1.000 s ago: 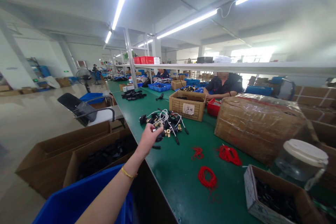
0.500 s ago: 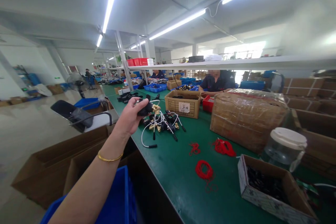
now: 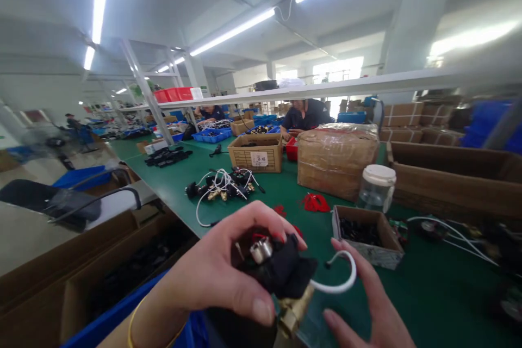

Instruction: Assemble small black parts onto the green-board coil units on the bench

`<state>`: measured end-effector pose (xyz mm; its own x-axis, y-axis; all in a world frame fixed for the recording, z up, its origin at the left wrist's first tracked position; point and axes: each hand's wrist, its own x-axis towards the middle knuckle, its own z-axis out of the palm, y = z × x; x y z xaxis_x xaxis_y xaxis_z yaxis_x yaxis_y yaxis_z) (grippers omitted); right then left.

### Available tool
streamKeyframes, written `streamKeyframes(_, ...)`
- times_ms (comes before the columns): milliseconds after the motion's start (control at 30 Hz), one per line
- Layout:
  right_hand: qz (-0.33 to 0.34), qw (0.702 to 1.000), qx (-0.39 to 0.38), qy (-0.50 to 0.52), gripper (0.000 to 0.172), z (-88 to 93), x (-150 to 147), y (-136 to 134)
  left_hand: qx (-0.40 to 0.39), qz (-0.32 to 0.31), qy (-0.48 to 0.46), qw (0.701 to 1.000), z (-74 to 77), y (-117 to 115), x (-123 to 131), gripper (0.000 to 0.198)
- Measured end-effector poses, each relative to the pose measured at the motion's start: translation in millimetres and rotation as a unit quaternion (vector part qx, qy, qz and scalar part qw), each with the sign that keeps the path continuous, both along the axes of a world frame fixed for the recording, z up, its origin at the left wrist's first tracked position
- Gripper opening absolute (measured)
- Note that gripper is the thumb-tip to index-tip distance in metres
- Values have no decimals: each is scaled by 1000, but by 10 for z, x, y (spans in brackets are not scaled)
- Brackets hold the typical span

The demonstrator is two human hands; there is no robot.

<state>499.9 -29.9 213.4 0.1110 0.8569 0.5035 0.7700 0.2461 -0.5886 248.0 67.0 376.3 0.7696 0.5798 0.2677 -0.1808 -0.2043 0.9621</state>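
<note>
My left hand is closed around a black housing with a brass fitting, a silver round part and a white cable. It is held up close, over the front of the green table. My right hand, at the lower right, has thumb and forefinger apart on either side of the looped white cable; I see no contact. Beyond them, a pile of similar black and brass parts with white cables lies on the table. Red thread lies behind my hands, partly hidden by them.
A small carton of black parts stands right, beside a clear jar. Behind are a large taped box and an open labelled carton. Across the table sits a person. Cartons and a blue bin stand lower left.
My left hand has brought the black housing from over the pile to close in front of me. My right hand has come into view. The view has turned right.
</note>
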Motion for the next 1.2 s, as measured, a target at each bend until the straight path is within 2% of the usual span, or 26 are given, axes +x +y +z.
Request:
streamKeyframes(100,58,995,-26,81,33,156,232,-135,76,-67,30,994,-137,15,229,48)
streamKeyframes(167,48,994,-57,84,28,225,472,-345,143,-89,59,984,-252,91,377,42)
streamKeyframes(233,26,995,-91,31,26,269,709,-556,218,-99,100,966,-406,180,541,36)
streamKeyframes(333,3,983,-165,-77,21,281,925,-718,368,-118,156,909,-730,266,840,24)
streamKeyframes(467,-54,936,-260,-231,27,164,944,-618,556,-141,178,799,-1226,226,1279,21)
streamKeyframes(533,-80,909,-299,-277,26,65,921,-543,600,-152,164,768,-1417,180,1451,18)
streamKeyframes(600,-93,892,-330,-295,23,-23,907,-509,620,-162,138,755,-1538,159,1558,12)
streamKeyframes(667,-100,881,-350,-301,22,-79,902,-512,616,-156,119,763,-1607,180,1595,13)
streamKeyframes(700,-101,879,-357,-300,22,-92,903,-521,601,-143,121,777,-1634,202,1592,20)
streamKeyframes(800,-100,878,-367,-290,21,-101,916,-537,492,-84,161,851,-1751,271,1537,63)
streamKeyframes(867,-100,878,-368,-289,21,-112,932,-530,396,-50,188,898,-1882,276,1504,94)
streamKeyframes(900,-100,878,-365,-292,21,-125,942,-522,353,-36,193,915,-1957,260,1498,103)
streamKeyframes(967,-104,880,-352,-301,22,-167,965,-502,285,-3,191,939,-2106,200,1509,109)
streamKeyframes(1033,-115,881,-334,-314,23,-222,992,-483,236,26,182,954,-2220,125,1541,106)
streamKeyframes(1200,-166,873,-305,-342,19,-336,1040,-456,199,49,164,965,-2304,18,1606,95)
